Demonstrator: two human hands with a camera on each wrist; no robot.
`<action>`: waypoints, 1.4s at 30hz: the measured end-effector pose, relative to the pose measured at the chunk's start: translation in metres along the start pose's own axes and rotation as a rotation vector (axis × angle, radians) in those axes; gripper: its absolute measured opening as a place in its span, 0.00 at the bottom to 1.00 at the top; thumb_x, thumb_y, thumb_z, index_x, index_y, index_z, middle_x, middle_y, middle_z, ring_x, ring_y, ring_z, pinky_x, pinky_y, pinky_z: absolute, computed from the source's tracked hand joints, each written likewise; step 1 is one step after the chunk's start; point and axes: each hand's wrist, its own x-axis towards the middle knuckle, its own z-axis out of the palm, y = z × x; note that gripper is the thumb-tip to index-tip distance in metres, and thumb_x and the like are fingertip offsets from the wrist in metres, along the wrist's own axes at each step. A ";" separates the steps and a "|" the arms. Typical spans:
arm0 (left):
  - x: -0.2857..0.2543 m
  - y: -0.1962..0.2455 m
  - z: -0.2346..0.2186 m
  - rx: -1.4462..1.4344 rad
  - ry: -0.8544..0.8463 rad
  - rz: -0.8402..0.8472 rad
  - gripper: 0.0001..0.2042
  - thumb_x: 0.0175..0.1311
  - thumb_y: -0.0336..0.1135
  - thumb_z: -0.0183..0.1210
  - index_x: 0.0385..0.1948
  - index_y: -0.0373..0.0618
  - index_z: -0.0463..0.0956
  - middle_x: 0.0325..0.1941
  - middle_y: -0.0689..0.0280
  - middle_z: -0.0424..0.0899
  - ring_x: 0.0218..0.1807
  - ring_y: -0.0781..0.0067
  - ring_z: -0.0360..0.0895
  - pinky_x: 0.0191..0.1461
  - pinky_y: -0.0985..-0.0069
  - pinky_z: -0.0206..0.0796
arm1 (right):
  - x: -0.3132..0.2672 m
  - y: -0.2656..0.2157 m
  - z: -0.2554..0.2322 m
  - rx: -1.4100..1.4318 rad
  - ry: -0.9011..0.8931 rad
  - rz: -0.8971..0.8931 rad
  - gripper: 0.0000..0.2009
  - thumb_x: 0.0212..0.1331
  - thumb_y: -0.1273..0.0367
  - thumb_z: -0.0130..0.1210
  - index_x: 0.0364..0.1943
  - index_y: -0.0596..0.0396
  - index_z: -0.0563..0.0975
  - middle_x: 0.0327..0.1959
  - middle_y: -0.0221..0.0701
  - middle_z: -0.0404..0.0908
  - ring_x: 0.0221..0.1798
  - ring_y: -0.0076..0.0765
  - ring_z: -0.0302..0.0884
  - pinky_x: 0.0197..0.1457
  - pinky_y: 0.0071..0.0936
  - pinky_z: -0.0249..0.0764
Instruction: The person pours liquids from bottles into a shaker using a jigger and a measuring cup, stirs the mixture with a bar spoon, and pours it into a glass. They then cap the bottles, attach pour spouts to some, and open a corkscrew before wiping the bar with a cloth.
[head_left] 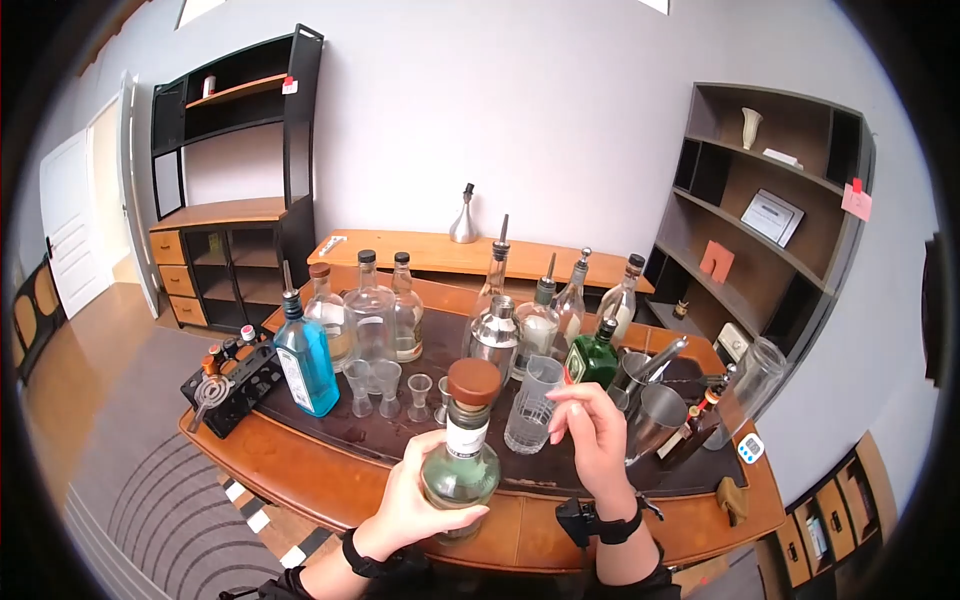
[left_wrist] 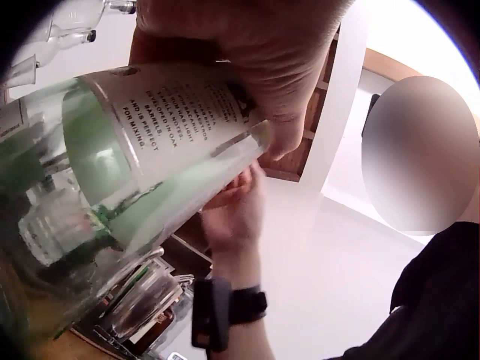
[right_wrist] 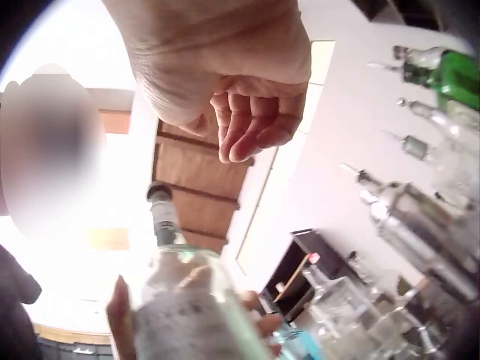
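My left hand [head_left: 405, 505] grips a greenish glass liquor bottle [head_left: 462, 475] with a brown cap [head_left: 474, 381], upright near the table's front edge. Printed text on the bottle's back label [left_wrist: 165, 112] shows in the left wrist view, with the fingers wrapped around the glass. My right hand [head_left: 597, 440] is raised to the right of that bottle, its fingers [right_wrist: 262, 124] loosely bent and nothing held in them. Behind the right fingertips stands a cut-pattern mixing glass [head_left: 528, 420]. A green bottle [head_left: 596, 362] is just beyond it.
Several clear bottles and a metal shaker [head_left: 493, 335] line the back of the table. A blue bottle [head_left: 308, 360], a rack of small bottles [head_left: 240, 380] and small glasses [head_left: 388, 390] are at left. Metal tins [head_left: 660, 415] and a white timer [head_left: 750, 448] are at right.
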 end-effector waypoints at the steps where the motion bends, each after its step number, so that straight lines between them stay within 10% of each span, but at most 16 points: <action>1: 0.000 0.000 0.000 0.007 0.006 0.009 0.44 0.40 0.41 0.79 0.60 0.43 0.60 0.56 0.57 0.77 0.57 0.66 0.77 0.62 0.66 0.68 | 0.006 -0.018 0.007 -0.036 -0.107 -0.087 0.13 0.71 0.64 0.46 0.46 0.60 0.76 0.26 0.27 0.75 0.28 0.19 0.71 0.34 0.18 0.69; 12: -0.002 0.004 -0.004 0.089 0.030 0.065 0.44 0.41 0.44 0.78 0.60 0.43 0.60 0.57 0.55 0.75 0.55 0.58 0.78 0.59 0.65 0.71 | 0.075 -0.093 0.066 -0.722 -0.529 -0.687 0.17 0.49 0.65 0.67 0.45 0.52 0.81 0.26 0.31 0.81 0.27 0.36 0.78 0.32 0.26 0.73; 19: 0.002 0.010 -0.008 0.118 0.035 0.072 0.43 0.42 0.45 0.77 0.61 0.45 0.61 0.56 0.55 0.76 0.54 0.58 0.79 0.58 0.65 0.72 | 0.078 -0.088 0.071 -0.613 -0.635 -0.306 0.08 0.54 0.69 0.62 0.34 0.55 0.77 0.22 0.31 0.78 0.24 0.32 0.79 0.31 0.24 0.73; 31: 0.007 0.019 0.000 0.208 0.030 0.086 0.40 0.42 0.49 0.75 0.59 0.46 0.65 0.51 0.57 0.80 0.50 0.57 0.81 0.54 0.66 0.73 | 0.064 -0.076 0.057 -0.742 -0.277 -0.733 0.09 0.43 0.69 0.66 0.25 0.50 0.75 0.15 0.27 0.72 0.17 0.37 0.73 0.25 0.29 0.68; 42: 0.001 0.020 0.003 0.228 -0.010 0.140 0.41 0.43 0.47 0.74 0.60 0.44 0.64 0.53 0.57 0.78 0.52 0.55 0.80 0.53 0.65 0.72 | 0.063 -0.109 0.054 -0.972 -0.521 -0.682 0.14 0.47 0.69 0.59 0.16 0.53 0.64 0.10 0.32 0.63 0.13 0.43 0.65 0.21 0.34 0.59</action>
